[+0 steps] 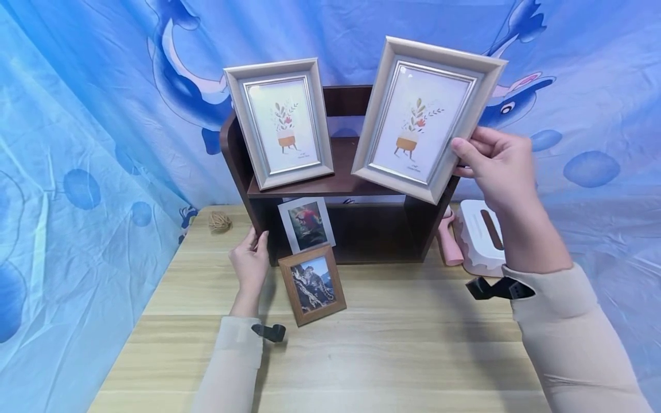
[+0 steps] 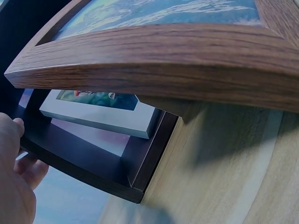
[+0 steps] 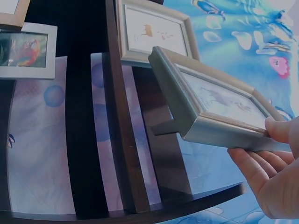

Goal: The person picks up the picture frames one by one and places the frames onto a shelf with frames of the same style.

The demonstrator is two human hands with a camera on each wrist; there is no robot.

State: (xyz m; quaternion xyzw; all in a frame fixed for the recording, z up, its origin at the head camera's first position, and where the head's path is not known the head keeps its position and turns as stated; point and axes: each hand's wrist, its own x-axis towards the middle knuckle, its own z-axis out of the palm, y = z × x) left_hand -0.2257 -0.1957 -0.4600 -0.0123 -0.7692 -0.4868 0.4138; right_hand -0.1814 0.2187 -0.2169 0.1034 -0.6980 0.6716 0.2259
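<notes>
My right hand [image 1: 503,166] pinches the right edge of a silver-beige picture frame [image 1: 362,137], thumb on the front and fingers behind. The frame is tilted, overlapping the right of a dark brown shelf [image 1: 356,184]; its lower corner also shows in the right wrist view. With thumb and fingers my left hand [image 1: 250,261] holds the front edge of the shelf's left side panel [image 2: 79,172]. A second silver-beige picture frame [image 1: 322,132] stands on the upper board at the left. In the lower compartment leans a white frame [image 1: 331,229] with a parrot picture.
A brown wooden frame [image 1: 338,281] with a leopard picture stands in front of the white one, on the wooden table [image 1: 392,355]. Right of the shelf lie a pink-handled object [image 1: 451,246] and a white box [image 1: 472,229]. A twine bundle [image 1: 220,222] lies at the left.
</notes>
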